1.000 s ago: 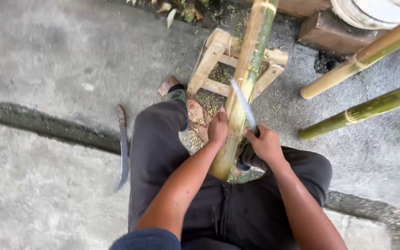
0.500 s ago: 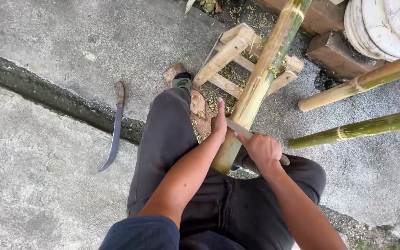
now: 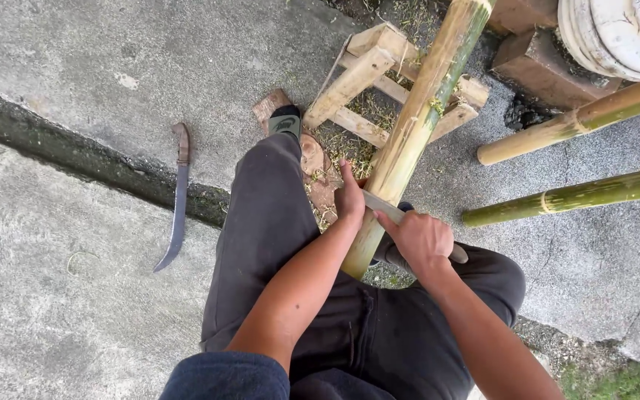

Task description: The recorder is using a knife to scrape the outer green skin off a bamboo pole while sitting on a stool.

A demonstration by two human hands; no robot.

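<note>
A: Concrete ground (image 3: 75, 311), cracked by a dark seam. Largest item?

B: Bamboo pole (image 3: 416, 126), slanted, upper part resting on a wooden stand (image 3: 361, 74), lower end between the person's knees. Two more poles (image 3: 579, 118) lie well apart at the right.

A: Hands?

B: Left hand (image 3: 350, 198) flat against the pole's left side. Right hand (image 3: 422, 238) clamped on a knife (image 3: 381, 207), blade touching the pole.

A: Smaller?

B: Curved sickle (image 3: 178, 200) on the ground, left, untouched
</note>
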